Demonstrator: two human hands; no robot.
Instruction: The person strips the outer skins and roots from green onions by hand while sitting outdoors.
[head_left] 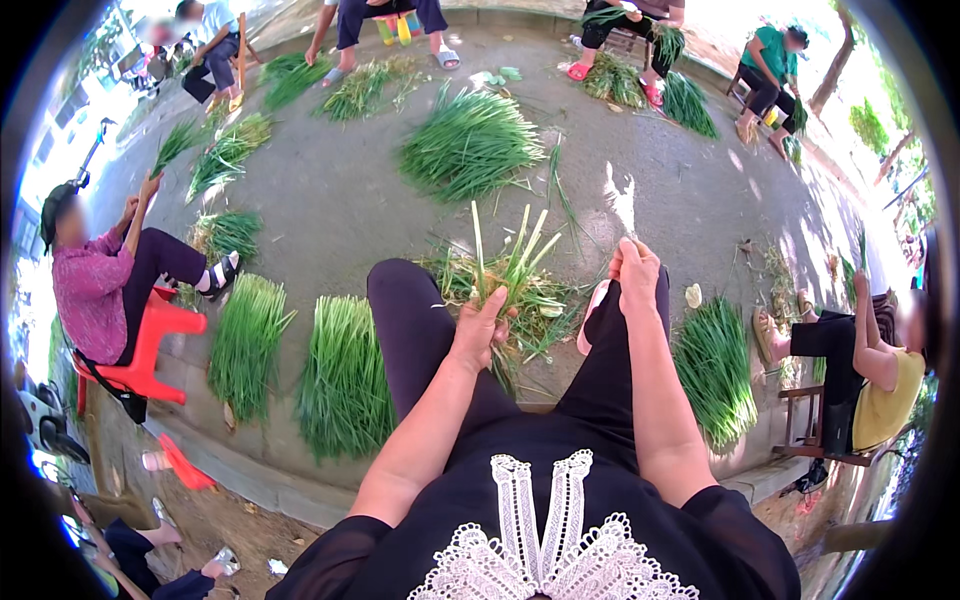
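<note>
My left hand (482,328) is closed around a small bunch of garlic chives (520,262), their pale stalk ends fanning up and away from me between my knees. Raised over my right thigh, my right hand (637,268) is closed with fingertips pinched together; what they hold, if anything, I cannot make out. Just beyond those fingertips shows a bright white patch (621,200), either a light spot on the ground or something pale. Under my left hand lies a loose heap of trimmed leaves and yellowed scraps (545,300).
Chive piles lie left (345,375), far left (248,340), ahead (472,143) and right (714,370). A person on a red plastic stool (160,335) sits left, another on a wooden chair (800,425) right. Several people with chives sit along the far kerb. A kerb (270,490) runs behind me.
</note>
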